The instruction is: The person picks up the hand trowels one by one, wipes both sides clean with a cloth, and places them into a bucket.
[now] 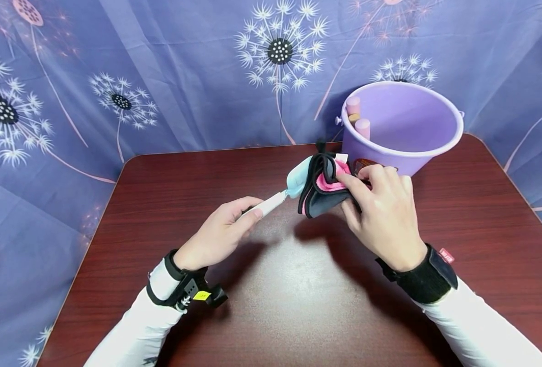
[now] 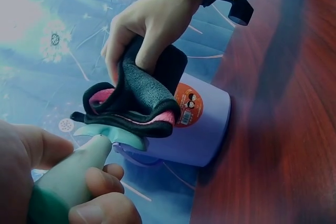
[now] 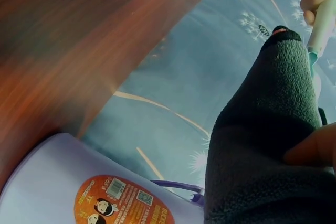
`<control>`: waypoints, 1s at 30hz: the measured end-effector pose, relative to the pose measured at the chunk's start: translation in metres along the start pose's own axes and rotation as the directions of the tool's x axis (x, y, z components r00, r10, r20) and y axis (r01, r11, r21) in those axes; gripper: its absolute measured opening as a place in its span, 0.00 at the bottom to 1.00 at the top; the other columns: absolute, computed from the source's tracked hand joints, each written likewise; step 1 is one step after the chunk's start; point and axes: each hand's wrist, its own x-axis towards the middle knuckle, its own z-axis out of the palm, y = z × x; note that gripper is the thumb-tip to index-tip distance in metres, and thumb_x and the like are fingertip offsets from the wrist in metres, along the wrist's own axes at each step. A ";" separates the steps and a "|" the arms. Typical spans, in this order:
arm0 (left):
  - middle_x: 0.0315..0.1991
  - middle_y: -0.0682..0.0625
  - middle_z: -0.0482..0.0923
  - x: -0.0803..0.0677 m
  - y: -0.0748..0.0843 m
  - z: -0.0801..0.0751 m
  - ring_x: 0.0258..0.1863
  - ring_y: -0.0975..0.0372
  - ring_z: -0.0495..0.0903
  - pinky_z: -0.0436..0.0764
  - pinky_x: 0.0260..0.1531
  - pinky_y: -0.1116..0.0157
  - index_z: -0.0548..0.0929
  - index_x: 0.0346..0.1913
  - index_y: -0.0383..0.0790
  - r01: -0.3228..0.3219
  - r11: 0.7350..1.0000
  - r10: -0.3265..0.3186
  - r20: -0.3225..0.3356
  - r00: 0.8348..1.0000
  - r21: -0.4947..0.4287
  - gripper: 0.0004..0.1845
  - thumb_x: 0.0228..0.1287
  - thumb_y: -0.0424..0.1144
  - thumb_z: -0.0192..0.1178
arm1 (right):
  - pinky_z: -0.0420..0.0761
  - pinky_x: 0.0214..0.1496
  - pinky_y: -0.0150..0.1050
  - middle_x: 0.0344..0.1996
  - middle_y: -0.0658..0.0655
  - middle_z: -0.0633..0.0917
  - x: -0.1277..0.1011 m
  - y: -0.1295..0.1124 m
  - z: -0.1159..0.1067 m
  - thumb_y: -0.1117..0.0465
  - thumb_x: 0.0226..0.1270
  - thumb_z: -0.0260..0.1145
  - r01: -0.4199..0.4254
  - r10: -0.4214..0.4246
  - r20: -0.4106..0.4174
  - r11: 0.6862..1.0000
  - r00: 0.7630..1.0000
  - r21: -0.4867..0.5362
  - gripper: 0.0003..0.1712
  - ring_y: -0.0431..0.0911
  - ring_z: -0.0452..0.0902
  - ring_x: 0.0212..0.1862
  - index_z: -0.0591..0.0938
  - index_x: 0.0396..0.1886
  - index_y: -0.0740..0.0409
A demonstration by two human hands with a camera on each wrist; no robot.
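My left hand grips the white handle of a small trowel with a pale blue blade, angled up to the right. In my right hand is a folded grey-and-pink cloth with black edging, pinched between thumb and fingers. The cloth lies against the trowel's blade and covers part of it. In the left wrist view, the cloth sits right over the blade. The right wrist view shows the grey side of the cloth hanging beside the trowel's handle. Both are held above the table.
A purple bucket stands at the back right of the dark red wooden table, close behind my right hand. Pink-ended sticks lean inside its left wall. A blue dandelion-print curtain hangs behind the table.
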 end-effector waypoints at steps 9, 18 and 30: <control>0.22 0.53 0.67 0.000 0.000 0.002 0.21 0.62 0.63 0.64 0.23 0.65 0.85 0.57 0.47 0.000 1.000 0.000 0.014 1.000 -0.004 0.12 0.85 0.44 0.53 | 0.61 0.34 0.61 0.41 0.66 0.79 0.002 -0.004 0.001 0.60 0.70 0.55 0.084 -0.084 -0.008 0.996 0.996 0.018 0.25 0.67 0.73 0.41 0.88 0.61 0.54; 0.22 0.53 0.68 0.000 0.001 0.002 0.21 0.61 0.64 0.64 0.24 0.65 0.85 0.55 0.45 0.003 1.000 -0.003 0.024 1.000 -0.016 0.12 0.85 0.43 0.53 | 0.59 0.32 0.60 0.41 0.67 0.80 0.003 -0.007 0.002 0.64 0.69 0.55 0.162 -0.161 -0.026 0.986 0.987 0.039 0.25 0.67 0.72 0.38 0.88 0.60 0.54; 0.22 0.52 0.67 0.000 0.000 0.002 0.22 0.62 0.64 0.63 0.23 0.66 0.84 0.50 0.42 0.011 0.997 -0.008 0.033 0.999 -0.079 0.11 0.85 0.42 0.52 | 0.65 0.36 0.61 0.40 0.65 0.82 0.002 -0.014 0.003 0.53 0.71 0.68 0.256 -0.253 -0.066 0.965 0.965 0.054 0.19 0.65 0.74 0.38 0.89 0.57 0.53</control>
